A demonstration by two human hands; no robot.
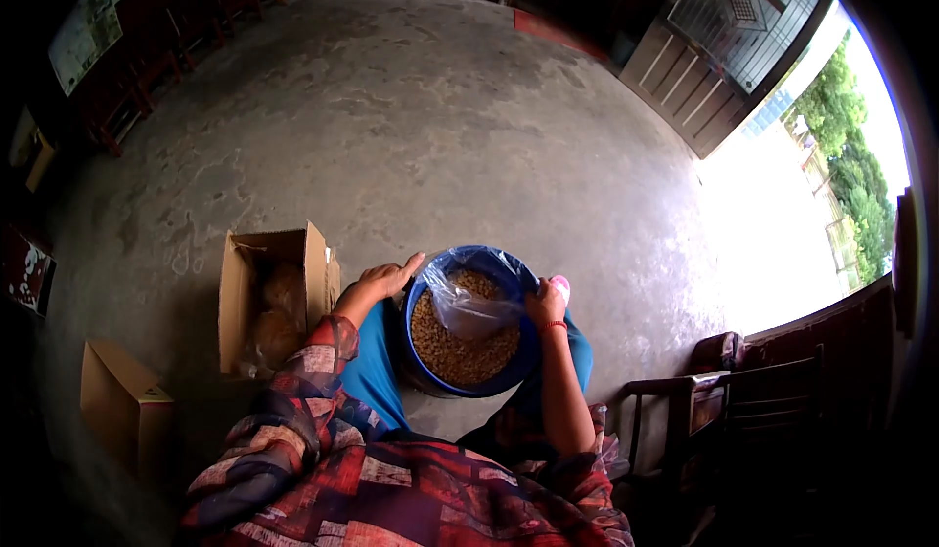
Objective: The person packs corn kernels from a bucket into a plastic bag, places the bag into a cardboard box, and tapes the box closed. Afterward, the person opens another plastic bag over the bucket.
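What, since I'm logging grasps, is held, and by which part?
A plastic bag, its edge in the right hand at the bucket rim; whether the left hand grips is unclear.

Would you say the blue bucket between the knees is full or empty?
Partly full: brown granules cover the inside of the blue bucket, below its rim.

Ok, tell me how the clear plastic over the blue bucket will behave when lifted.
The clear plastic is probably floppy, as it sags in loose creases. It should feel light, being thin enough to look see-through. Its glossy shine hints that it may be slippery.
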